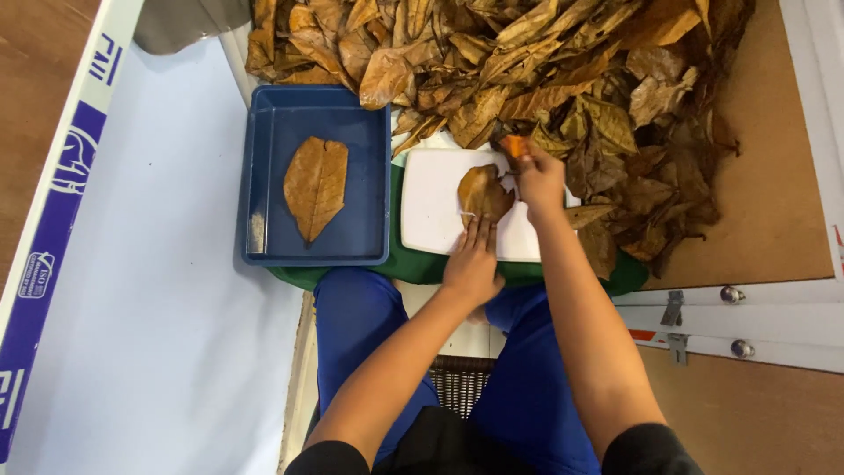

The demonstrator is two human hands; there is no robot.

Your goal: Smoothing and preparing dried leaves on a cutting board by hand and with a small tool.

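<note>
A brown dry leaf [483, 191] lies on a white board [431, 211]. My left hand [472, 260] rests flat on the board, fingers pressing the leaf's near end. My right hand [537, 177] is at the leaf's far right edge, closed around a small orange object [512, 144]; what that object is I cannot tell. One flat brown leaf [316, 186] lies alone in a blue tray [264, 132] to the left of the board.
A big heap of dry brown leaves [545, 79] covers the brown surface behind and right of the board. A green cloth [352, 275] lies under board and tray. My blue-trousered knees [356, 325] are below. A white-and-blue panel [158, 264] is at left.
</note>
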